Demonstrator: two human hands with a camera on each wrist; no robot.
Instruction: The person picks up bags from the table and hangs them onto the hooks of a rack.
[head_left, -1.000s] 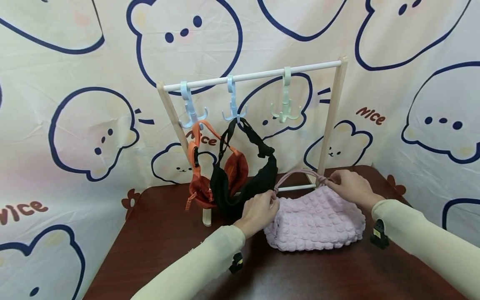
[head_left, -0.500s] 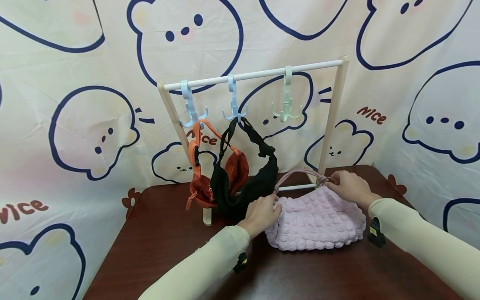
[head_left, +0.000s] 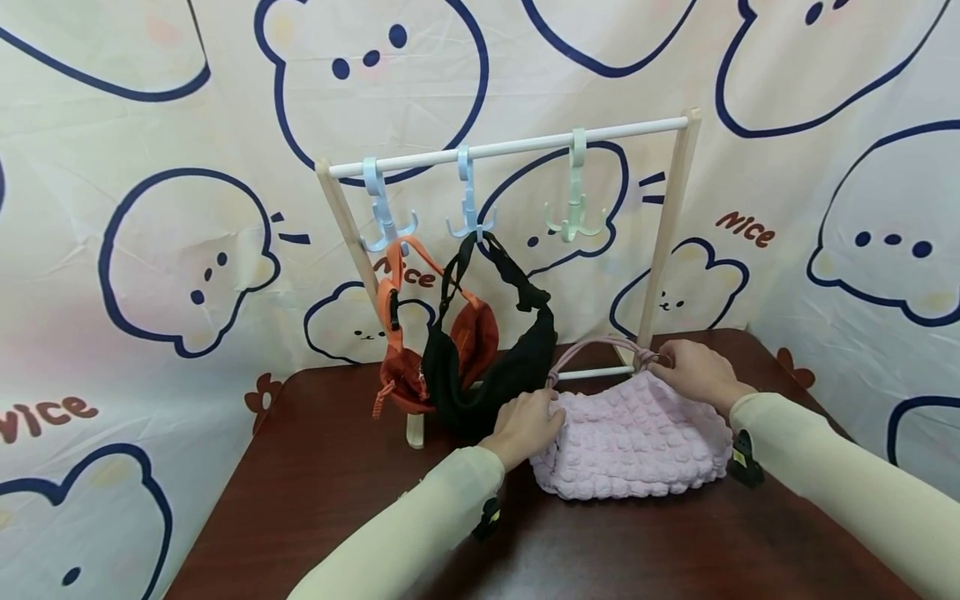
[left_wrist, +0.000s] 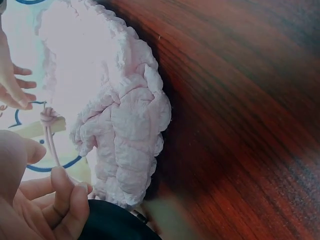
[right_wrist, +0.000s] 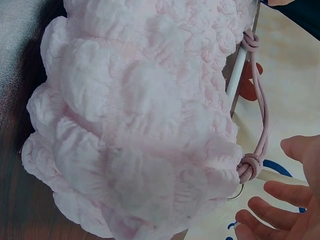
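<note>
A pale pink puffy handbag stands on the brown table, its thin knotted strap arching up at the back. My left hand is at the bag's upper left corner. In the left wrist view its fingers are loosely bent beside the strap's end, with the thumb apart; contact is hard to tell. Near the strap's right knot is my right hand. The right wrist view shows that hand's fingers spread apart, clear of the knot.
Behind stands a wooden rack with a white rail. Two blue hooks and a green hook hang from it. An orange bag and a black bag hang to the left of the pink one.
My left hand has shifted slightly down and right from the strap's left knot. The right hand and the pink handbag stay almost where they were.
</note>
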